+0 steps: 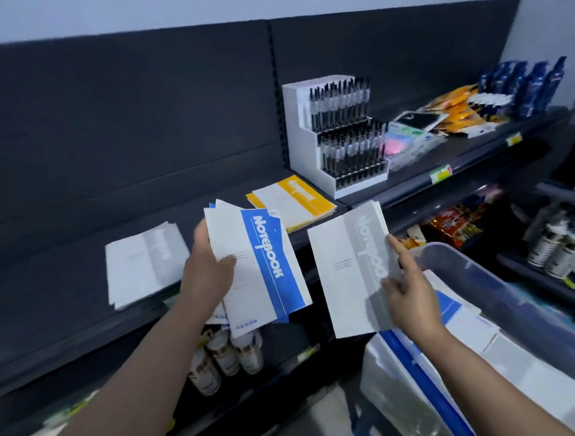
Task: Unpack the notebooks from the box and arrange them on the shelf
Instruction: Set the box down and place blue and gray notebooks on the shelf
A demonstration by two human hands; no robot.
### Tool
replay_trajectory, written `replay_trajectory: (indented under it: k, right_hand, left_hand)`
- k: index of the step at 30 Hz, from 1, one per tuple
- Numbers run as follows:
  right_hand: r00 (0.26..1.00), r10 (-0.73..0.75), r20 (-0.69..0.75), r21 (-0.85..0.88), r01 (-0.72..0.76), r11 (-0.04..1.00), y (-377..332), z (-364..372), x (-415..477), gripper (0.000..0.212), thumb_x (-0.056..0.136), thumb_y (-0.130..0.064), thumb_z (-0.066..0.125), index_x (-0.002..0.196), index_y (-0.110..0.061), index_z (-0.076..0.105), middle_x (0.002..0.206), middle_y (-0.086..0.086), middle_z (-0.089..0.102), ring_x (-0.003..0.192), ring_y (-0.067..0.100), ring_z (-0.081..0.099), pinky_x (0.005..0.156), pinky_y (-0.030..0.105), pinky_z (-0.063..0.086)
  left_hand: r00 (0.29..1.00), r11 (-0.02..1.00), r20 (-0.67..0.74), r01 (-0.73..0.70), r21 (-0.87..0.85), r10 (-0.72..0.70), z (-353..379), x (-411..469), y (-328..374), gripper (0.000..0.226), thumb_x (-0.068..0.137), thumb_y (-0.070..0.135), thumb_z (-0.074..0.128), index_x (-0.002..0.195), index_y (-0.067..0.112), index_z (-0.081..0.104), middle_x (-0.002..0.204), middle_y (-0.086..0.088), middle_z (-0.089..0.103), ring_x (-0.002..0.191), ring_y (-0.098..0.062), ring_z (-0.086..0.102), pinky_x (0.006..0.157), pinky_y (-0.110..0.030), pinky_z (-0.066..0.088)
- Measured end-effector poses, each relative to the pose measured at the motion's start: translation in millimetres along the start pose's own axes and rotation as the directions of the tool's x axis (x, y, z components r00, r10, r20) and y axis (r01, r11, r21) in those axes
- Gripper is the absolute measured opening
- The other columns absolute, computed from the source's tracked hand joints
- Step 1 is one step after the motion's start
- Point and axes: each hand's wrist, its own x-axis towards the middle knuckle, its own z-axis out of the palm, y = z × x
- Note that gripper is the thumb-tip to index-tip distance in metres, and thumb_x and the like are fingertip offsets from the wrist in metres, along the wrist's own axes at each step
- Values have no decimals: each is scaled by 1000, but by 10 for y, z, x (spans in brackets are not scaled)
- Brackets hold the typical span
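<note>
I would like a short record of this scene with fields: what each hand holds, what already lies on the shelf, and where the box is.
left hand: holds a fanned bundle of blue notebooks
right hand: holds grey notebooks
shelf: grey pile at left; yellow pile beside the pen display
box: clear plastic, lower right, more notebooks inside

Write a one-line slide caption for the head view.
Left hand grips blue notebooks, right hand holds grey notebooks beside the clear box; a grey stack and a yellow stack lie on the shelf.
</note>
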Motion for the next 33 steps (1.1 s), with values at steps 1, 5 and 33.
replay_trajectory:
  k: [1,5,33]
  right_hand:
    - [1000,-16,22,23,16,1000,-112,68,-39,74,91,-2,52,146,-43,25,139,-3,52,106,32,60,71,34,46]
    - [993,-42,108,235,15,972,-532,384,-204,72,90,4,50,146,-37,29,134,-22,41,130,16,44,103,31,37]
    - [900,-139,413,352,-17,936,-2290,2195,-17,74,89,5,45,149,-32,25,149,-7,40,131,20,44,101,35,40]
  left_hand:
    - [999,1000,-32,-9,-15,8,-165,-23,-42,69,86,-1,58,141,32,33,116,13,55,108,-18,54,87,-33,43]
    - [989,998,-146,2,-71,-12,-757,-136,-204,71,86,2,57,143,34,32,117,12,56,105,-17,54,92,-36,46]
    - [814,923,-459,227,-309,-355,-2947,-115,-1125,53,79,-14,49,122,17,50,109,0,68,96,-20,68,77,-36,57]
